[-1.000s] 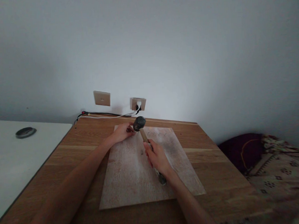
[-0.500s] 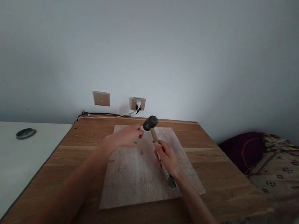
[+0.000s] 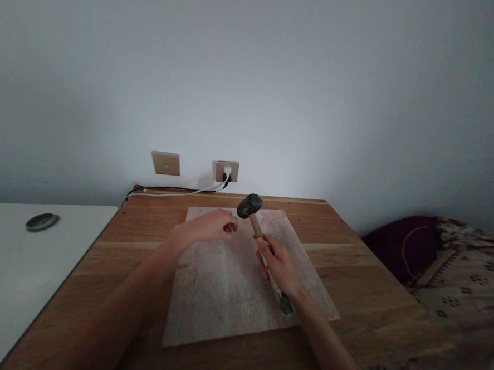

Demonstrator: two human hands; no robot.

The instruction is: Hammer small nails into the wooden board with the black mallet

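Observation:
My right hand [image 3: 279, 263] is wrapped round the wooden handle of a hammer [image 3: 250, 206], whose dark head is raised over the far part of a pale wooden board [image 3: 220, 287]. My left hand [image 3: 210, 226] rests on the board just left of the hammer head, its fingertips pinched together on something too small to make out. The board lies flat on a brown wooden table [image 3: 120, 237].
A white surface [image 3: 17, 260] adjoins the table on the left and carries a dark round lid [image 3: 42, 221]. On the wall behind are a switch plate [image 3: 166, 162] and a socket [image 3: 226, 170] with a white plug and cables. A patterned cloth [image 3: 462, 283] lies at the right.
The hammer head has swung from the board's far left to the right and stays raised. My left hand moved right with it and its fingers closed into a pinch.

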